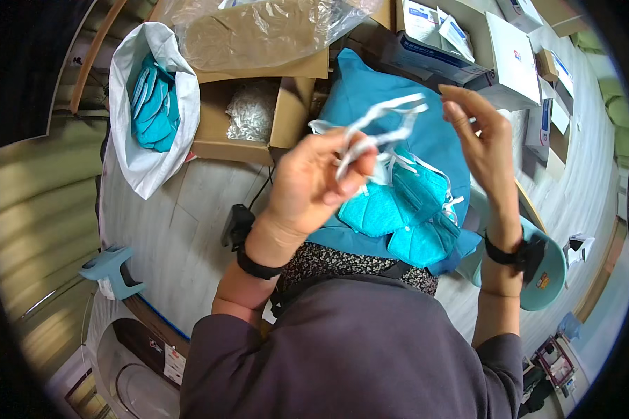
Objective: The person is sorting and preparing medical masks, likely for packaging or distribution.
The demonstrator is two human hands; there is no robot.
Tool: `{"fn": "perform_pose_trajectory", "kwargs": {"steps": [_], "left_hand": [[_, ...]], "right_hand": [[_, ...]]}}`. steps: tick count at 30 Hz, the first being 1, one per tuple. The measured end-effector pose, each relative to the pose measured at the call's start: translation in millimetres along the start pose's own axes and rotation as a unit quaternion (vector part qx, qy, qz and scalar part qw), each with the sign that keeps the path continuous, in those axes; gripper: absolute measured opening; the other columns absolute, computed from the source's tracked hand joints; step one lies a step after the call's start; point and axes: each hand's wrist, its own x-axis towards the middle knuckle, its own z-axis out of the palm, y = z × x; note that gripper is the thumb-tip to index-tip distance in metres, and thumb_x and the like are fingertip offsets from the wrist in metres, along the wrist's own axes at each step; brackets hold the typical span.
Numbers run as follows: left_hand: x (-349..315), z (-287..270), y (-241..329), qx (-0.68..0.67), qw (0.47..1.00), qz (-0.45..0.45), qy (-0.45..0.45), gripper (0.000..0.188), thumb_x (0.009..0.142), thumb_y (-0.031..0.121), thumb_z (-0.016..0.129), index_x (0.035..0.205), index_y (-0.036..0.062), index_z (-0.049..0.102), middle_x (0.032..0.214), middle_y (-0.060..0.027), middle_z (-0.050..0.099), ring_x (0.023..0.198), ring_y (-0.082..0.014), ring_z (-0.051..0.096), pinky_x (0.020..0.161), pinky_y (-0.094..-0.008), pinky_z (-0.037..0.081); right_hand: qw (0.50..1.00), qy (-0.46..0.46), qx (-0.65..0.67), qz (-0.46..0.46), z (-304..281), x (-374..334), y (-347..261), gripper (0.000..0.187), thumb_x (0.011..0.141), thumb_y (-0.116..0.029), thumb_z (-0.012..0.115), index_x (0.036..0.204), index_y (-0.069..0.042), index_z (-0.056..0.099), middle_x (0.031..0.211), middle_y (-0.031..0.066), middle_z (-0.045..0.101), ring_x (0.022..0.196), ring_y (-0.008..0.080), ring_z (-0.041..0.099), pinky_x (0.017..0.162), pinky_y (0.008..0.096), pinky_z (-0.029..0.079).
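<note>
L hand [307, 178]: fingers + thumb closed on white elastic strap [379, 108], blurred; prob. a loop.
R hand [482, 129]: fingers loosely bent, thumb apart from index; nothing visible in grip.
Strap's lie: out of L fist, long axis up + to R, twd R fingertips but just short of them; L is the holding hand, R nearest the free end. Flat, soft, narrow band, w/ bends.
Wrists: black bands w/ dark modules, both sides.
Teal masks [370, 209]: on lap, below/between hands; several overlapping, cupped, matte fibrous fabric, stitched-looking edges, white straps attached. Whether held strap joins one: can't tell.
Lap cloth [398, 77]: blue, smooth, lightly creased, under masks.
Cardboard box [292, 112]: fwd-L of lap, open, plain brown; tangled white strap bundle [251, 112] inside.
White sack [189, 91]: farther L, crinkled, open-mouthed; stacked teal mask pieces [154, 112] within.
Clear plastic bag [258, 35]: fwd, glossy, wrinkled.
White carton [514, 59]: fwd-R, rigid, smooth-faced.
</note>
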Motion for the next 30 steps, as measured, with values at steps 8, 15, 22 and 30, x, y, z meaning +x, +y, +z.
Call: {"fn": "perform_pose_trajectory", "kwargs": {"steps": [8, 15, 22, 30], "left_hand": [[-11.4, -14.4, 14.2, -0.084, 0.987, 0.088, 0.106, 0.036, 0.103, 0.022, 0.044, 0.120, -0.0085, 0.055, 0.105, -0.0151, 0.061, 0.087, -0.0191, 0.058, 0.076, -0.0268, 0.052], [-9.6, -8.2, 16.5, -0.182, 0.973, 0.118, 0.075, 0.031, 0.103, 0.014, 0.048, 0.127, -0.0045, 0.052, 0.115, -0.0166, 0.052, 0.099, -0.0227, 0.054, 0.088, -0.0317, 0.052], [25.2, 15.0, 27.4, -0.161, 0.980, 0.119, -0.024, 0.036, 0.103, 0.009, 0.047, 0.137, -0.0049, 0.044, 0.116, -0.0139, 0.050, 0.101, -0.0201, 0.055, 0.092, -0.0314, 0.051], [77.8, 32.4, 11.6, -0.294, 0.950, 0.066, -0.080, 0.036, 0.098, 0.001, 0.050, 0.133, -0.0072, 0.048, 0.126, -0.0161, 0.056, 0.115, -0.0252, 0.055, 0.102, -0.0351, 0.050]], "right_hand": [[0.954, -0.197, -0.223, 0.023, 64.1, -51.7, 12.6, 0.060, 0.079, -0.061, 0.069, 0.077, -0.001, 0.068, 0.075, 0.0156, 0.065, 0.074, 0.0333, 0.065, 0.065, 0.0423, 0.051], [0.929, -0.151, -0.332, -0.058, 119.1, -61.7, 0.0, 0.050, 0.067, -0.043, 0.078, 0.088, 0.000, 0.062, 0.092, 0.0164, 0.063, 0.092, 0.0318, 0.061, 0.081, 0.0444, 0.046], [0.967, -0.122, -0.211, -0.067, 98.1, -70.7, 20.6, 0.018, 0.069, -0.013, 0.070, 0.082, -0.002, 0.062, 0.081, 0.0154, 0.064, 0.082, 0.0347, 0.062, 0.077, 0.0428, 0.046], [0.932, -0.164, 0.316, 0.069, 33.5, -94.3, 4.4, 0.008, 0.082, -0.002, 0.054, 0.085, 0.001, 0.060, 0.091, 0.0096, 0.070, 0.090, 0.0189, 0.064, 0.085, 0.0331, 0.048]]}}
